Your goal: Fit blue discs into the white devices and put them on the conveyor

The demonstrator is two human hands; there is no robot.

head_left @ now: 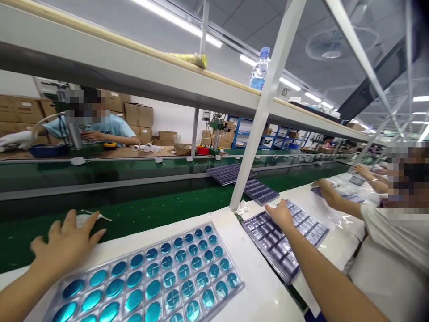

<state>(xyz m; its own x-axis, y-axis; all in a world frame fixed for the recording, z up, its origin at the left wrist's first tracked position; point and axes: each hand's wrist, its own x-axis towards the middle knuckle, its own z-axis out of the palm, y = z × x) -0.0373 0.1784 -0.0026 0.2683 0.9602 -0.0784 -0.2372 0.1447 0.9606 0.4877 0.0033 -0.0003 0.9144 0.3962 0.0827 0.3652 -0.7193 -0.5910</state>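
While L fingers (69, 222) splay o/ belt (150, 205) | R fingers (282, 211) @ tray (287, 275) edge, grip unclear

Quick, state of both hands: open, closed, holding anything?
Left hand: open, spread wide beside a small white piece.
Right hand: at the dark compartment tray; whether it grips cannot be told.

No lettering is readable, the bottle label (257, 83) being too small.
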